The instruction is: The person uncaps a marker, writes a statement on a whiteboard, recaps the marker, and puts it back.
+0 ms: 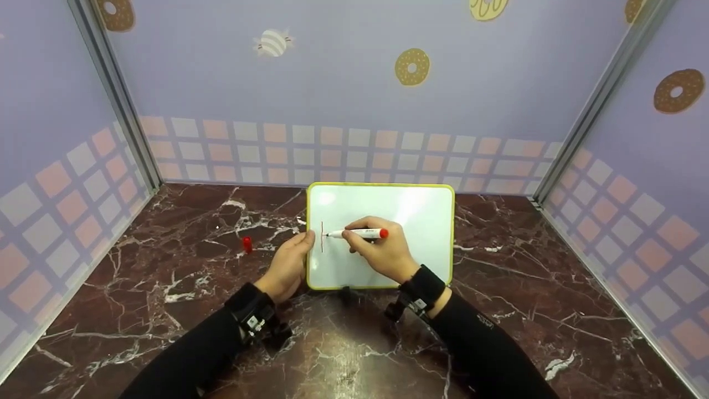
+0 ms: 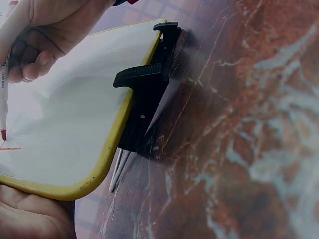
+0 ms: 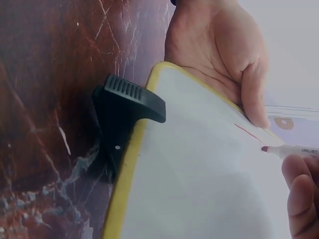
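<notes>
A whiteboard (image 1: pixel 388 202) with a yellow rim leans back on a black stand (image 3: pixel 127 102) with hooked front holders. My left hand (image 1: pixel 288 263) grips its left edge, thumb over the rim and fingers behind the board. A white marker (image 1: pixel 368 234) with a red end is pinched in the fingers of my right hand (image 1: pixel 388 249), in front of the board. Its red tip points left, just beside a thin vertical red line (image 1: pixel 322 238) near the board's left side. In the left wrist view, the marker (image 2: pixel 4 94) reaches close to that line (image 2: pixel 12 148).
A red marker cap (image 1: pixel 247 244) stands on the dark red marbled table (image 1: pixel 183 266), left of my left hand. Lilac walls (image 1: pixel 343 83) with checks and doughnut pictures enclose the table at the back and both sides. Thin metal legs (image 2: pixel 117 172) show beneath the board.
</notes>
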### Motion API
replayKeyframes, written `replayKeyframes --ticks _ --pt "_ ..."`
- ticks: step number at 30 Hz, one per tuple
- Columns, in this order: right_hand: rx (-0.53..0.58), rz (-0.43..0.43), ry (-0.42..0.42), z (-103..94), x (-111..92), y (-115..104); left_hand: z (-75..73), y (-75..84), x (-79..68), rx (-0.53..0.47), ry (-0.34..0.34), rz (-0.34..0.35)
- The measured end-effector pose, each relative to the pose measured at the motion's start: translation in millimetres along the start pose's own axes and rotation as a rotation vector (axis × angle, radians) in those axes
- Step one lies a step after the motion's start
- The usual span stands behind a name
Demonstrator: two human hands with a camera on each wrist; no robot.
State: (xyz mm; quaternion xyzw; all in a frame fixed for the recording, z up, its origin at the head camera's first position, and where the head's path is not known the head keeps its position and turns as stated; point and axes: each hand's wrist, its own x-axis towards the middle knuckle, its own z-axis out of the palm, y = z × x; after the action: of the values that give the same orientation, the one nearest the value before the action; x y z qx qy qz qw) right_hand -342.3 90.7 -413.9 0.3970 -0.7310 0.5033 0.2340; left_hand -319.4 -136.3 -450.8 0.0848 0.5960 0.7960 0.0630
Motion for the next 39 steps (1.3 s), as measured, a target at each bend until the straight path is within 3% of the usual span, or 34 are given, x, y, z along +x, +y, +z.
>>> replayKeyframes --ticks 17,27,39 --pt "0.019 0.008 0.016 -3.6 1.1 0.3 -1.3 -0.8 -0.4 0.031 0.006 0.010" --pt "-0.014 0.022 0.009 -6.0 1.9 0.8 -1.0 0.0 -0.1 0.002 -0.003 -0.004" --pt "0.035 0.016 0.045 -6.5 1.8 -0.4 -2.7 -1.7 -0.9 0.020 -0.018 0.006"
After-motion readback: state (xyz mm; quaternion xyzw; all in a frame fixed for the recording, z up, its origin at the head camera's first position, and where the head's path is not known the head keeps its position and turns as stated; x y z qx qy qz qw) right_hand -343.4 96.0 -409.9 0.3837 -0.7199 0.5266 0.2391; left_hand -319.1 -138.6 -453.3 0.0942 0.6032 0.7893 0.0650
